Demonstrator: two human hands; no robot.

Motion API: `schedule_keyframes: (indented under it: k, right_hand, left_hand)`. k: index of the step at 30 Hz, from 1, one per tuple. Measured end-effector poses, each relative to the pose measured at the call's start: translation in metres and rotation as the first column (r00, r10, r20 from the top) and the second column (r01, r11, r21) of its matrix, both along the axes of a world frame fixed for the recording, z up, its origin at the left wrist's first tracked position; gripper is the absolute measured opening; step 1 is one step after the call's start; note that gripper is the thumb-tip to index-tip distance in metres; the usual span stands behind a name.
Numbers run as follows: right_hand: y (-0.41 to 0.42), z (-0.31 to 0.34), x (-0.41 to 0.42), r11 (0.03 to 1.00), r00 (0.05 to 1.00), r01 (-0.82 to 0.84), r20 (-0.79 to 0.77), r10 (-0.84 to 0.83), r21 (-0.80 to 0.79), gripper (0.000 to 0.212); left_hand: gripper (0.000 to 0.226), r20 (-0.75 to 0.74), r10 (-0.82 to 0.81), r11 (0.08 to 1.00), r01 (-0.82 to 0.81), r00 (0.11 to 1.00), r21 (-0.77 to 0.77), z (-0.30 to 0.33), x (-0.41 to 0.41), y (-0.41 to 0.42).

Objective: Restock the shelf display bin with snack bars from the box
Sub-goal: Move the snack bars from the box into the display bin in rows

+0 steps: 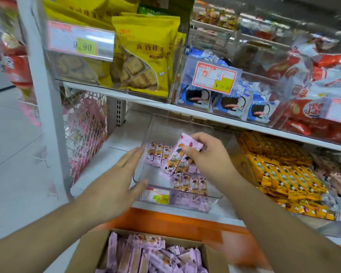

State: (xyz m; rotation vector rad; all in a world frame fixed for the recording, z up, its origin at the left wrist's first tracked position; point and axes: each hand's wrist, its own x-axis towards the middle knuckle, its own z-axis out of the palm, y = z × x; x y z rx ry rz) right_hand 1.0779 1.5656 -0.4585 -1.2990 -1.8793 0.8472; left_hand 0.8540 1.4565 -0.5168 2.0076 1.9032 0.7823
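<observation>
- The right hand holds a small bunch of pink snack bars with its fingers curled round them. It holds them over the middle of the clear display bin, so I think it is about to lay them down inside.
- The left hand is flat, with straight fingers. It rests against the left wall of the bin, most likely to keep the bin from sliding on the shelf.
- The bin sits at the front edge of the shelf, so it is easy to reach.
- Some bars already lie in rows in the bin, at the back left and along the front right. The middle looks bare, so there is room for many more.
- The cardboard box sits just below the shelf's front edge, close to the person. It is full of the same pink bars, so each new bunch is a short reach away.
- A yellow price tag is on the front wall of the bin.
</observation>
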Motion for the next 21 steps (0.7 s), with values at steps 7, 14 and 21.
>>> schedule_keyframes:
  k: [7,14,21]
  right_hand:
    - [0.064,-0.063,-0.034,0.967,0.947,-0.148,0.251,0.198,-0.206,0.018]
    - [0.075,-0.088,-0.038,0.965,0.801,-0.22,0.538,0.263,-0.145,0.026]
    - [0.067,-0.102,-0.037,0.977,0.806,-0.193,0.553,0.21,-0.091,0.025]
  left_hand:
    - [0.085,-0.032,-0.023,0.998,0.025,0.999,0.055,-0.02,-0.003,0.002]
    - [0.077,0.003,-0.013,0.993,0.013,1.0,0.12,-0.022,0.002,0.003]
    - [0.08,-0.002,-0.026,0.998,0.026,1.0,0.065,-0.024,0.0,-0.001]
